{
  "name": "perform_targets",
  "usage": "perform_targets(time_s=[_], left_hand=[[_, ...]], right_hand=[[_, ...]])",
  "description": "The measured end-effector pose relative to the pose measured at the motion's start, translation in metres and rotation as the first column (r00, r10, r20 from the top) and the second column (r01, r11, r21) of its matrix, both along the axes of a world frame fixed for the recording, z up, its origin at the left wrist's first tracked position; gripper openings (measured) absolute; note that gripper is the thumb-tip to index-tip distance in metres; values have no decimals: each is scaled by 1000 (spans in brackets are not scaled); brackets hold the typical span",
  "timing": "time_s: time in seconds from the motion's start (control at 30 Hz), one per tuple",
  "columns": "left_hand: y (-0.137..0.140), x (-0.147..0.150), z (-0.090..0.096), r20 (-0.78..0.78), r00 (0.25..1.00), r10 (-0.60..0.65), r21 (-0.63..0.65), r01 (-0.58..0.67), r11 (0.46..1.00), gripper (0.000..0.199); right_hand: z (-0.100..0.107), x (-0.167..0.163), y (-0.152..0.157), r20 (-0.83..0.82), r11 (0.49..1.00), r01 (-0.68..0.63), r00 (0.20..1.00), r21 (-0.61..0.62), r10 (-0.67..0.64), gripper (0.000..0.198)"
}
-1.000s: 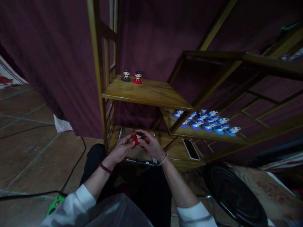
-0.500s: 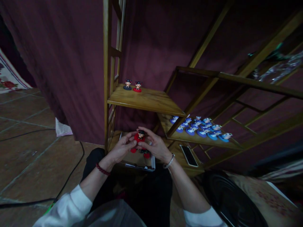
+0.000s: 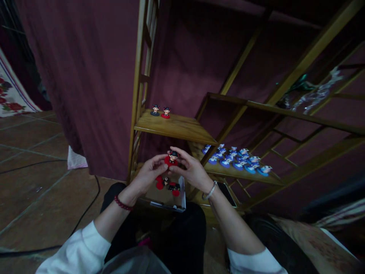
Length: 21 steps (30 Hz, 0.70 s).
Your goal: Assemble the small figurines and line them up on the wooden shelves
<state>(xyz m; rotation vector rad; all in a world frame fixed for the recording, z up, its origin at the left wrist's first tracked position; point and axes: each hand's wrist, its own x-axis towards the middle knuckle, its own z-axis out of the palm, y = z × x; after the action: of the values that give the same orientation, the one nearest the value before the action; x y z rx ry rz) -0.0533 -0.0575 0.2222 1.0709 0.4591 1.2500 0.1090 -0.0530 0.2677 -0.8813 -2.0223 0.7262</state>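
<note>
Between my two hands is a small figurine (image 3: 172, 157) with black hair and a red base. My left hand (image 3: 150, 171) pinches it from the left, and my right hand (image 3: 192, 169) grips it from the right. Below them lies a shallow box (image 3: 162, 203) with more red and black figurines (image 3: 174, 187) in it, partly hidden by my hands. On the wooden shelf (image 3: 176, 127) above stand two similar figurines side by side, one on a dark base (image 3: 155, 110) and one on a red base (image 3: 165, 112).
Several blue and purple figurines (image 3: 239, 161) stand in rows on a lower shelf to the right. A phone (image 3: 226, 193) lies beneath them. A purple curtain (image 3: 94, 83) hangs at left, above a tiled floor with a black cable (image 3: 88, 209). A round black object (image 3: 273, 243) is at lower right.
Both hands have lifted the figurine slightly up and to the right, showing more of the figurines in the box. The view has shifted a little, and my right wrist now partly covers the phone.
</note>
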Motion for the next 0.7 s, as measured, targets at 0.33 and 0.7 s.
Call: perform_targets(time_s=[0.33, 0.7], left_hand=[[0, -1, 44, -41, 990, 135, 117, -130, 985, 36], [26, -5, 72, -207, 841, 499, 497, -349, 794, 32]], right_hand=[[39, -2, 1, 2, 996, 11, 1000, 84, -11, 56], [76, -3, 16, 3, 987, 0, 1000, 158, -1, 55]])
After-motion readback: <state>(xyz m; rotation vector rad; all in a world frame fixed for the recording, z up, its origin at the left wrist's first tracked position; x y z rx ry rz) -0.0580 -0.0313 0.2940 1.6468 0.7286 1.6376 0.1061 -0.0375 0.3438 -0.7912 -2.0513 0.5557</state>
